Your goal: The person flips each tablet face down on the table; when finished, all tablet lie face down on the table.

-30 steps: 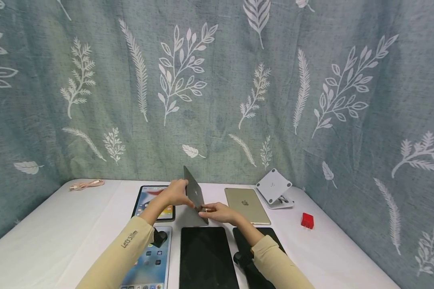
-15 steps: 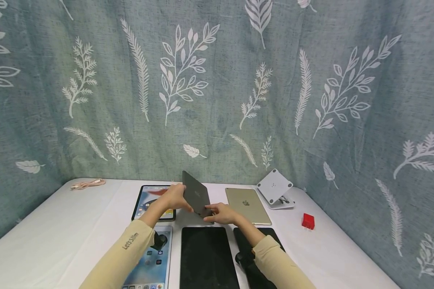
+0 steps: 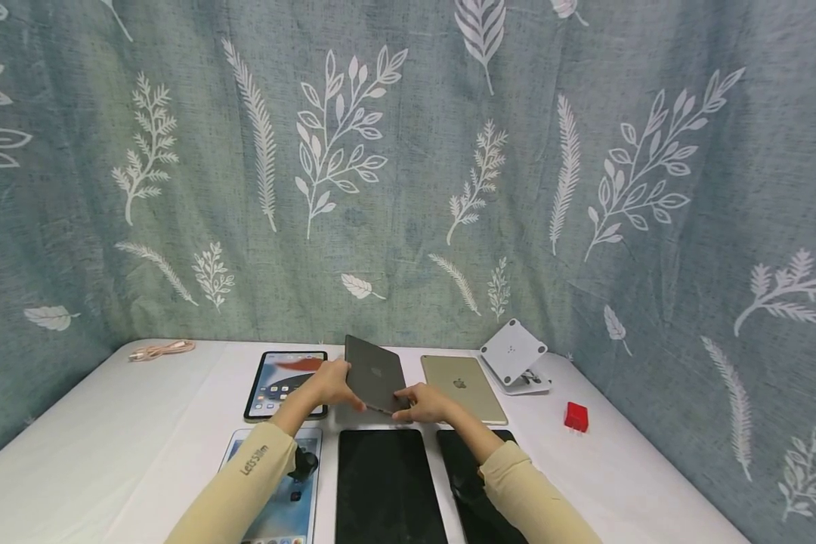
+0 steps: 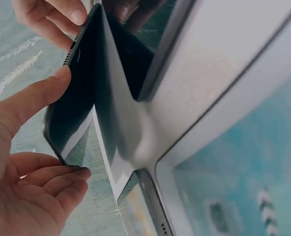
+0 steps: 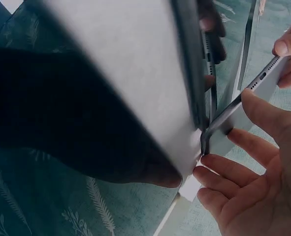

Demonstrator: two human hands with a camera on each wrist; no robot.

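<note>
A dark grey tablet (image 3: 375, 374) leans at the back middle of the table, its logo side facing up toward the head camera. My left hand (image 3: 329, 383) grips its left side, thumb on the near edge. At the near right corner my right hand (image 3: 423, 403) pinches it between thumb and fingers. In the left wrist view, the tablet's (image 4: 79, 93) dark screen side slants over the white table, raised at the speaker-hole edge. In the right wrist view, the same tablet (image 5: 263, 81) shows its port edge, with my right hand's thumb on it.
Beside it lie a lit tablet (image 3: 279, 389) and a gold tablet (image 3: 459, 385). In front are a white-framed tablet (image 3: 285, 506) and two black ones (image 3: 387, 483) (image 3: 472, 483). A silver stand (image 3: 514, 351), red charger (image 3: 576, 416) and coiled cable (image 3: 161, 349) sit further out.
The dark grey tablet has turned from steeply upright to a lower slant, showing more of its back. My right hand has moved slightly right with its corner; both hands keep their hold.
</note>
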